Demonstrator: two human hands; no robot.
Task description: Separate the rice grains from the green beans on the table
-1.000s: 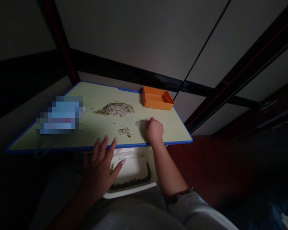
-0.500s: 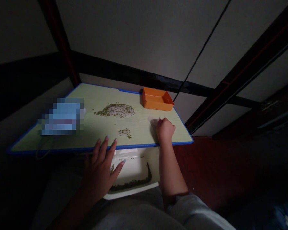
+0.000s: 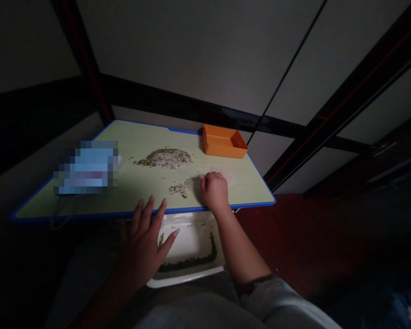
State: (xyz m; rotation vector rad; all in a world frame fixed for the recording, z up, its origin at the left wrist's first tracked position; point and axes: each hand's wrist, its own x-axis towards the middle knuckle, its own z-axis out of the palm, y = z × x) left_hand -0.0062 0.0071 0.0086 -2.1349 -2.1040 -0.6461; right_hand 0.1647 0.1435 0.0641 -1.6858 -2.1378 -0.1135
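My right hand (image 3: pixel 215 189) is closed over the table's front half, gripping a see-through piece (image 3: pixel 192 181) with a thin curved rim; its kind is hard to make out. That rim lies close to a small patch of green and pale grains (image 3: pixel 178 189). Just beyond the hand is a thin spread of pale grains (image 3: pixel 224 174). Fingers apart, my left hand (image 3: pixel 145 237) rests at the table's blue front edge, holding nothing. Beside its thumb, a white tray (image 3: pixel 178 279) below the edge has dark green grains (image 3: pixel 188 263) along its sides.
A larger mound of green and pale grains (image 3: pixel 167 157) lies mid-table. An orange box (image 3: pixel 224 148) stands at the back right of the pale table (image 3: pixel 133 137). A blurred-out bluish object (image 3: pixel 89 169) is on the left. Panelled walls rise behind.
My right hand has moved left across the table with the see-through piece, from beside the pale spread toward the small grain patch. My left hand has stayed in place.
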